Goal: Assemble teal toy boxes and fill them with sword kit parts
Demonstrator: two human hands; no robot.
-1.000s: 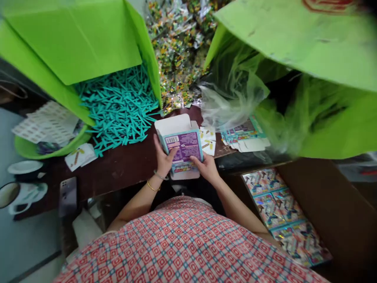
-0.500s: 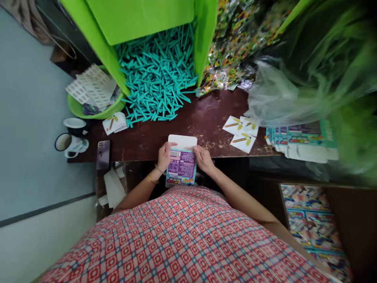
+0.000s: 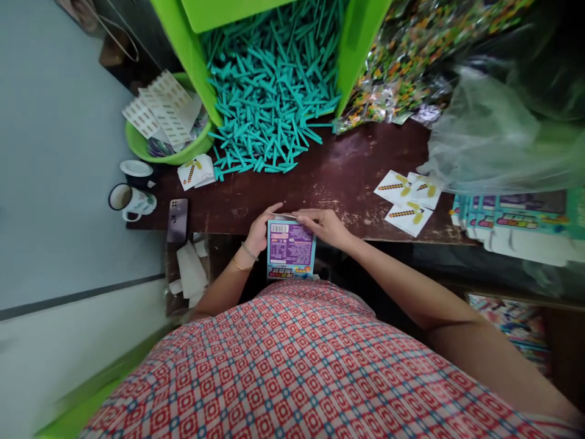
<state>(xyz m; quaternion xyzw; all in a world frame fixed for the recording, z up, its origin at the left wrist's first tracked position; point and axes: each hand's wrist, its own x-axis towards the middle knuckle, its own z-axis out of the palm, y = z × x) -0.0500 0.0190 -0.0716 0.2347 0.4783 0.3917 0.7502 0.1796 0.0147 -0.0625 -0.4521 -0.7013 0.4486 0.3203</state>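
Note:
A purple and teal printed cardboard box (image 3: 291, 249) stands upright in front of my body, its barcode near the top edge. My left hand (image 3: 261, 230) grips its left side, thumb and fingers at the upper corner. Across the top edge lie the fingers of my right hand (image 3: 325, 225), pressed on the right part of the folded flap. What is inside the box is hidden. On the table beyond lies a heap of teal plastic pickaxe-shaped pieces (image 3: 269, 103), spilling from a green bin (image 3: 365, 46).
At left are a phone (image 3: 178, 221), an enamel mug (image 3: 131, 202), a stack of cards (image 3: 196, 172) and a green basket (image 3: 171, 160) with printed sheets. At right lie loose cards (image 3: 408, 218), flat boxes (image 3: 525, 238), a clear plastic bag (image 3: 484, 140) and bagged colourful pieces (image 3: 397, 85).
The white flap at the top of the box has been folded down. My right hand has moved from the box's right side onto its top edge. The view has shifted.

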